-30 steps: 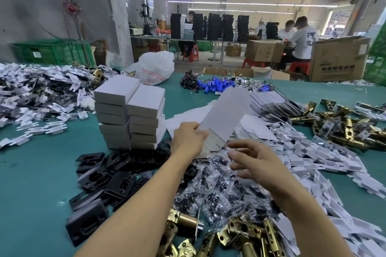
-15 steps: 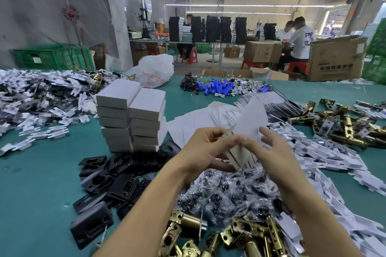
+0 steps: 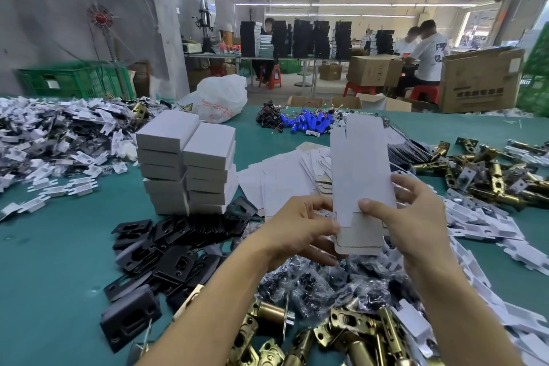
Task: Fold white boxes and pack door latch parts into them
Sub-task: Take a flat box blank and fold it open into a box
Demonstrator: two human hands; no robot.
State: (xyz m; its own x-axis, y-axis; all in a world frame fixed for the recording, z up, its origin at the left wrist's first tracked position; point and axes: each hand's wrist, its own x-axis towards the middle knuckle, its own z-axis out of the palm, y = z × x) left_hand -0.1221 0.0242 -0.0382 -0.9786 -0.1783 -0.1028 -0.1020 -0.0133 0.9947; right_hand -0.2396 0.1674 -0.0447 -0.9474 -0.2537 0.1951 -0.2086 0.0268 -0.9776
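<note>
Head view.

Item: blank [image 3: 361, 175], flat white card, not yet folded.
Position: held in the air over the bagged screws [image 3: 312, 285], above the worktop [image 3: 59, 246].
Long axis: near upright, tab end down by the wrists, far end pointing up and away.
Left hand [image 3: 300, 232]: grip narrow, pinching the lower left edge.
Right hand [image 3: 416, 217]: grip narrow, thumb on the face, fingers behind the right edge.
Both hands flank the lower end, equally near.
Judged next: squeezing the blank open across its width.
Folded boxes [image 3: 187, 166]: stacked to the left.

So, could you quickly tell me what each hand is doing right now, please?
Left hand: grips the flat white box blank at its lower left edge.
Right hand: pinches the same blank's lower right side.
</note>
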